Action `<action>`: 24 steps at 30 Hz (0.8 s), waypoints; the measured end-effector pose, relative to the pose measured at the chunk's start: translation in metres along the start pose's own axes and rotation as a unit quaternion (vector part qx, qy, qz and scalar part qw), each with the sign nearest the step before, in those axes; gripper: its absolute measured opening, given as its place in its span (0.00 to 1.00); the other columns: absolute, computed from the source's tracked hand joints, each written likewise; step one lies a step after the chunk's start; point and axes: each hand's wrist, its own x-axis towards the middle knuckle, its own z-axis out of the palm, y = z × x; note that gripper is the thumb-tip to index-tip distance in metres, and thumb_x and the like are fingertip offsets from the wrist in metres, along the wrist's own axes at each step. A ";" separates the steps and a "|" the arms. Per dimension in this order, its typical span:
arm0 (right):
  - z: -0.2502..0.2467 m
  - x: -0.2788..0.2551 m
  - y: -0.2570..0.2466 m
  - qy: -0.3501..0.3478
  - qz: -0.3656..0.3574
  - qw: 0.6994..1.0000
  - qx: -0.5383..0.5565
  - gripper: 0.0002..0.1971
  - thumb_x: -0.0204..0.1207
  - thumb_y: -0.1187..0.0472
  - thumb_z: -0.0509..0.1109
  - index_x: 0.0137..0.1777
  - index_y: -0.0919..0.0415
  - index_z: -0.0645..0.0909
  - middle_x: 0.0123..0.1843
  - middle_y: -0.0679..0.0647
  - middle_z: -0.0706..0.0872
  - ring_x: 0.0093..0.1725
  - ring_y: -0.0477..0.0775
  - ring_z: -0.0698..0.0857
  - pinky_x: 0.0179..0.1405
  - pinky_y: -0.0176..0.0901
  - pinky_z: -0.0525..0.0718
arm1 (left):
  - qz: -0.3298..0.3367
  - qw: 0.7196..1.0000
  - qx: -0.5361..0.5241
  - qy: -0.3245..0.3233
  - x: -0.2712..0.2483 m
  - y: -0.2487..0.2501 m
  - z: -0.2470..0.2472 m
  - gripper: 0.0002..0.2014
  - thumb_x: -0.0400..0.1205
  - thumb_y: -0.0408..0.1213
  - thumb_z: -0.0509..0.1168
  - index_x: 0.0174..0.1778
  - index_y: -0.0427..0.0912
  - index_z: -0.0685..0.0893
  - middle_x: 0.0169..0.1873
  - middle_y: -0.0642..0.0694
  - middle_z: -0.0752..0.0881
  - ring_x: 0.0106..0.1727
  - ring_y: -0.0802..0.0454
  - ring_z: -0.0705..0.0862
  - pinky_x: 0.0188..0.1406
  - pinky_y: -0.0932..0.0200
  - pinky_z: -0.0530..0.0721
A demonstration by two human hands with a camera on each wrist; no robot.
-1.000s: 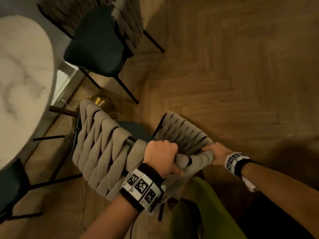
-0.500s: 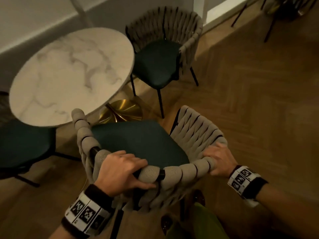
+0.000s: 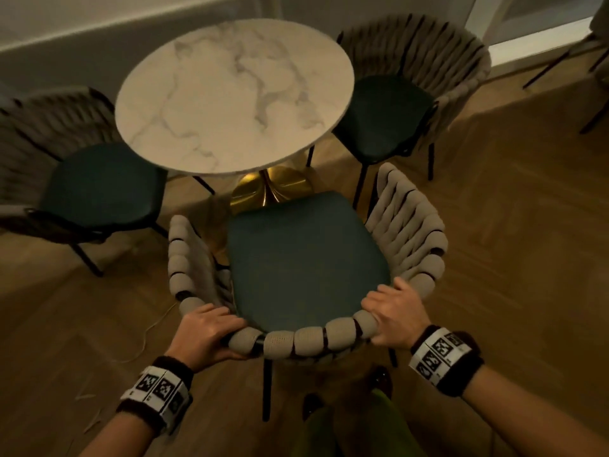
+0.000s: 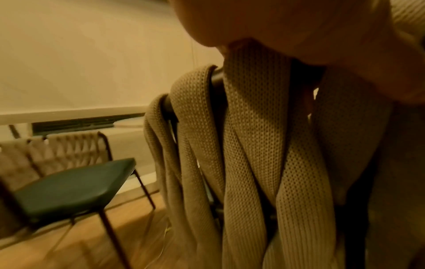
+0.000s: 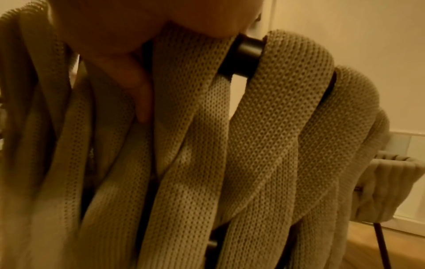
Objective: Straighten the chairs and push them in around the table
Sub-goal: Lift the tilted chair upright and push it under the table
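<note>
A chair (image 3: 306, 258) with a dark green seat and a beige woven-strap backrest stands in front of me, facing the round marble table (image 3: 234, 94). My left hand (image 3: 207, 331) grips the top rail at the back left corner. My right hand (image 3: 392, 315) grips the rail at the back right. The front edge of the seat lies close to the table's gold base (image 3: 270, 189). In both wrist views the woven straps (image 4: 253, 145) (image 5: 207, 145) fill the frame, with the dark rail (image 5: 243, 56) showing between them.
A second matching chair (image 3: 89, 183) sits left of the table, a third chair (image 3: 395, 103) at its right, both seats near the tabletop edge. Wall and skirting run behind. Herringbone wood floor (image 3: 510, 225) lies open to the right. My green trouser legs and shoes (image 3: 379, 384) are below the chair.
The chair has swung round from side-on to facing the table and stands upright and closer to it. My hands have slid apart to the two back corners of the rail.
</note>
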 end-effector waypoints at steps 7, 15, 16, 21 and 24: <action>0.042 -0.015 -0.037 -0.097 -0.014 0.995 -0.007 0.21 0.44 0.37 0.77 0.34 0.48 0.83 0.29 0.43 0.83 0.30 0.49 0.82 0.42 0.46 0.68 | -0.028 0.997 -0.023 -0.072 -0.053 -0.002 0.051 0.18 0.81 0.64 0.54 0.51 0.56 0.79 0.36 0.54 0.88 0.36 0.54 0.85 0.35 0.58 0.85; 0.077 -0.022 -0.083 -0.157 -0.014 0.987 -0.008 0.24 0.37 0.41 0.81 0.36 0.46 0.85 0.31 0.41 0.84 0.32 0.46 0.83 0.43 0.45 0.78 | -0.070 0.979 0.038 -0.188 -0.085 -0.017 0.062 0.22 0.62 0.55 0.79 0.48 0.57 0.80 0.37 0.56 0.89 0.40 0.53 0.87 0.42 0.58 0.86; 0.081 -0.020 -0.085 -0.169 -0.016 0.985 -0.015 0.23 0.38 0.42 0.81 0.36 0.46 0.85 0.32 0.41 0.85 0.33 0.46 0.83 0.45 0.46 0.74 | -0.078 0.975 0.046 -0.201 -0.087 -0.018 0.065 0.22 0.61 0.55 0.79 0.48 0.57 0.81 0.37 0.56 0.89 0.40 0.53 0.88 0.42 0.57 0.87; 0.100 -0.013 -0.085 -0.223 -0.005 0.975 -0.022 0.27 0.35 0.44 0.84 0.38 0.48 0.86 0.34 0.44 0.87 0.35 0.50 0.85 0.36 0.51 0.85 | -0.098 0.965 0.063 -0.234 -0.088 -0.015 0.083 0.21 0.58 0.55 0.81 0.44 0.55 0.84 0.35 0.52 0.89 0.38 0.50 0.88 0.41 0.58 0.87; 0.111 -0.010 -0.088 -0.237 -0.019 0.971 -0.028 0.25 0.45 0.49 0.85 0.45 0.53 0.86 0.42 0.48 0.89 0.43 0.55 0.86 0.44 0.55 0.84 | -0.111 0.964 0.071 -0.230 -0.090 -0.014 0.090 0.21 0.58 0.50 0.83 0.43 0.53 0.86 0.35 0.50 0.90 0.38 0.48 0.88 0.42 0.56 0.88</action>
